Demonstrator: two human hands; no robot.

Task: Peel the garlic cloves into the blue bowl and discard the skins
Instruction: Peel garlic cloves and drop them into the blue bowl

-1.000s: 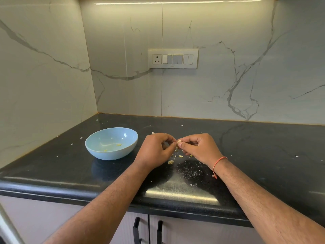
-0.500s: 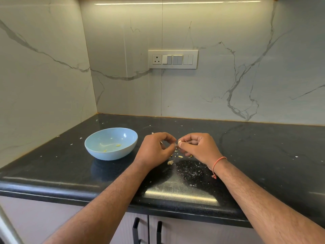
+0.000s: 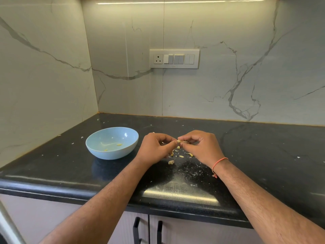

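Note:
A pale garlic clove point(image 3: 179, 141) is pinched between the fingertips of my left hand point(image 3: 155, 147) and my right hand point(image 3: 199, 146), just above the black counter. Both hands have curled fingers that meet at the clove. The blue bowl point(image 3: 98, 138) stands to the left of my left hand, with two small yellowish pieces point(image 3: 119, 144) and a thin strand inside. Several loose garlic skins point(image 3: 181, 154) lie on the counter under and in front of my hands.
The black counter point(image 3: 263, 155) carries small white flecks and a dusty patch near its front edge. Marble walls close off the left and back, with a switch panel point(image 3: 174, 59) on the back wall. Cabinet doors with black handles point(image 3: 136, 231) sit below.
My hands have stayed in the same spot. The fingertips have shifted slightly around the clove, and my right fingers have closed in a little nearer the left thumb.

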